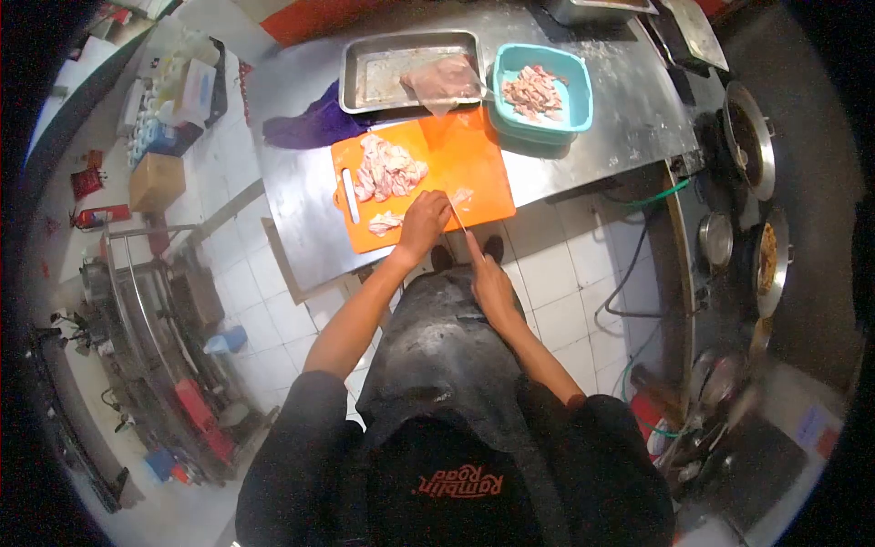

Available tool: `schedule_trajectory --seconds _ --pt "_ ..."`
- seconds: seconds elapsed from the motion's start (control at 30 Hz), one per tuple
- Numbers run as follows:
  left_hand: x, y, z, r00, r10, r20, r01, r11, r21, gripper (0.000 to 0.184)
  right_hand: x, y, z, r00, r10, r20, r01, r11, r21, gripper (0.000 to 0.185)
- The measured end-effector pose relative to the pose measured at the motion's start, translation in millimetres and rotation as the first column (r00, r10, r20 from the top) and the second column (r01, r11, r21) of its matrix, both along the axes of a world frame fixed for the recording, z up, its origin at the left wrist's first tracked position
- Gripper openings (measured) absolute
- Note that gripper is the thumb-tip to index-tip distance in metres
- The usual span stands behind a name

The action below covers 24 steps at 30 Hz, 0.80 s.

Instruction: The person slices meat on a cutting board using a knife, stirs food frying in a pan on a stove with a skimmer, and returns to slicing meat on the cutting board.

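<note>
Steel worktable (629,114) above a white tiled floor (556,292), with an orange cutting board (492,178) near its front edge. On the board's left half, a heap of pale pink raw meat (387,170), with a smaller clump (385,222) just nearer the body and a thin scrap (462,195) beside the fingers. Behind the board, a metal tray (378,73) holding a clear plastic bag (447,80), and a teal tub (584,96) with similar cut pieces (533,91) inside. Right hand (492,290) closed around the handle of a knife (459,217), blade angled forward over the board's front edge. Left hand (426,219) bare, fingers bent down at the board close to the blade; impossible to tell whether pinching a piece or only pressing. Judging by the wet, folded look, probably light, limp and slippery meat, likely to slide or stretch under a blade rather than resist stiffly, and not brittle. Best held flat against the board by a thick fold, with curled fingertips well back from the edge, instead of by a thin, trailing end. For the knife, stiff and probably fairly light, a firm hold on the handle only, with extra care over moisture on bare skin.
</note>
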State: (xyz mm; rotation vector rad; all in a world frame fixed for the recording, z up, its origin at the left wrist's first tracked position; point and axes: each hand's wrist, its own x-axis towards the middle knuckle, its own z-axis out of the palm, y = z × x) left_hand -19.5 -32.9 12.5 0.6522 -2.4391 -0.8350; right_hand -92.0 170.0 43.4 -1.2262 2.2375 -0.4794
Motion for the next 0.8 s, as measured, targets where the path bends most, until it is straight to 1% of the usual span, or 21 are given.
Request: schedule_trajectory --seconds 0.07,0.13,0.2,0.27,0.3,0.37,0.43,0.47,0.5,0.53,0.57,0.6,0.67,0.7,0.73,0.8 --pt "-1.3 -0.7 2.7 1.000 -0.010 -0.003 0.010 1.000 0.015 0.011 -1.3 -23.8 -10.1 0.999 -0.036 -0.009 0.036 0.999 0.011 0.090" --pt "-1.9 0.3 6.2 1.000 -0.015 -0.005 0.015 1.000 0.024 0.011 -3.9 -37.3 -17.7 0.998 -0.045 -0.047 0.041 0.995 -0.086 0.091" --pt "-0.3 1.9 10.3 1.000 -0.017 -0.014 0.017 0.999 0.027 0.010 -2.2 -27.8 -6.3 0.997 -0.053 -0.051 0.047 0.992 -0.115 0.091" --pt "-1.1 0.2 4.1 1.000 -0.010 -0.023 0.010 1.000 0.018 0.009 -3.9 -10.0 9.7 0.998 -0.034 0.054 0.033 0.999 0.008 0.090" --pt "0.1 -0.4 1.9 0.999 -0.008 -0.052 0.008 1.000 -0.001 0.010 -1.2 0.0 7.2 0.998 -0.036 0.057 0.036 0.999 0.009 0.090" --pt "7.7 -0.6 -0.4 0.997 -0.009 -0.080 0.007 1.000 -0.021 0.012 1.2 15.8 -0.7 1.000 -0.030 -0.004 0.030 0.999 0.021 0.090" --pt "19.2 -2.0 3.9 0.999 0.040 -0.021 -0.040 0.999 -0.014 0.021 -13.7 7.5 -0.4 0.999 -0.044 0.015 0.044 0.999 -0.004 0.087" --pt "24.5 -3.1 4.6 0.999 0.031 -0.018 -0.032 0.999 -0.017 0.021 -21.1 3.8 -0.5 0.998 -0.049 0.037 0.050 0.998 -0.023 0.084" --pt "29.7 -6.2 1.2 0.999 0.024 0.028 -0.022 0.997 -0.073 0.025 -28.7 2.9 -5.8 0.998 -0.055 0.039 0.056 0.998 -0.028 0.084" --pt "31.4 -10.1 1.9 0.997 0.027 0.072 -0.017 0.991 -0.132 0.029 -37.7 1.2 -13.0 0.995 -0.104 0.014 0.105 0.991 -0.082 0.082" --pt "34.4 -11.1 1.7 0.999 0.006 0.051 0.000 0.992 -0.128 0.030 -41.7 1.6 -20.0 0.989 -0.149 -0.003 0.148 0.980 -0.133 0.079" --pt "37.4 -10.3 4.1 0.998 0.007 0.061 0.001 0.991 -0.131 0.030 -41.8 1.6 -17.7 0.989 -0.149 0.007 0.148 0.980 -0.135 0.079" --pt "37.6 -10.7 8.2 0.999 -0.004 0.040 0.007 0.998 -0.064 0.029 -44.6 1.1 -12.5 0.994 -0.108 0.022 0.111 0.975 -0.193 0.077" --pt "38.2 -11.0 8.7 0.999 -0.005 0.042 0.007 0.998 -0.063 0.029 -40.9 -2.2 -4.0 0.995 -0.089 0.051 0.094 0.990 -0.108 0.076" --pt "37.9 -11.2 9.0 0.999 -0.009 0.034 0.011 0.998 -0.056 0.028 -34.7 -6.5 3.9 0.995 -0.089 0.051 0.094 0.990 -0.107 0.076" --pt "37.3 -10.7 9.4 1.000 -0.012 0.026 0.014 0.999 -0.049 0.027 -16.5 -13.6 15.1 0.996 -0.027 0.088 0.034 0.996 -0.085 0.075"
